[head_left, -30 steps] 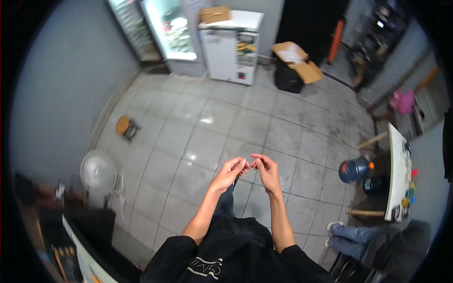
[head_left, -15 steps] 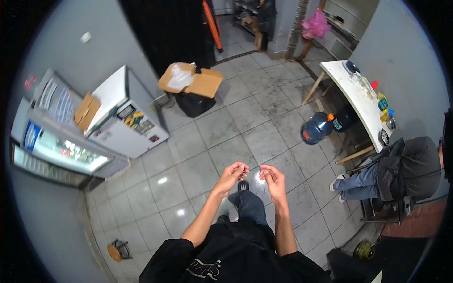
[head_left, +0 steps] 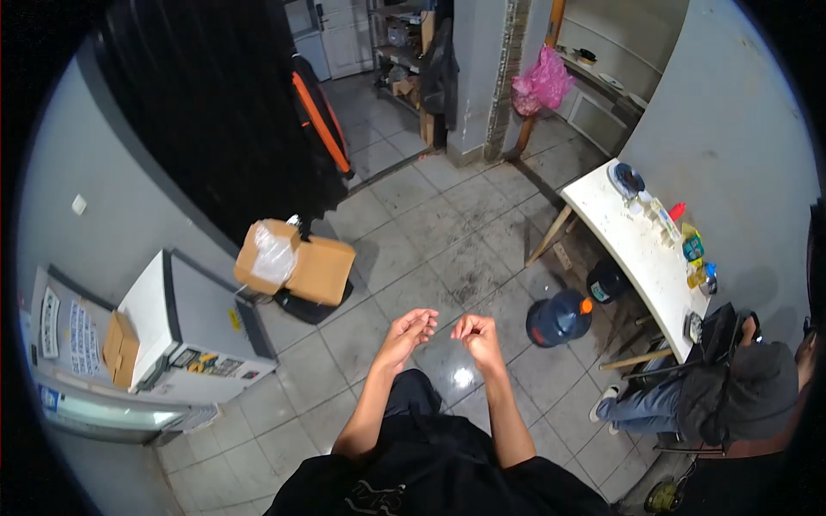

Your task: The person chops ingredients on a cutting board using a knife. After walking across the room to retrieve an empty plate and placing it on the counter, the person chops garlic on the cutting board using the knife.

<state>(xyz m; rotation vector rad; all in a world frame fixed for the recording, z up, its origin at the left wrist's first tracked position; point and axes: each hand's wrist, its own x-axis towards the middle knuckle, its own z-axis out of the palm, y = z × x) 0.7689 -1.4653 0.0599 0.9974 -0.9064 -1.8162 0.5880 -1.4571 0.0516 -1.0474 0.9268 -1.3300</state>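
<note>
My left hand is held out in front of my dark shirt, its fingers bent and drawn together near the thumb. Whatever may be between those fingertips is too small to make out. A short gap to its right separates it from my right hand, whose fingers are curled in against the thumb; nothing can be made out in it either. Both hands are in the air over the grey tiled floor and touch no furniture. Nearest to my right hand stands a blue water jug with an orange cap.
An open cardboard box rests on a black bag at the left. Beyond it is a white freezer. A white table with bottles stands at the right, a dark jug under it. A person is beside the table.
The view has turned to the right, so the freezer and box have shifted left. My hands, close together a second ago, are apart, and the fingers of my right hand have curled in more.
</note>
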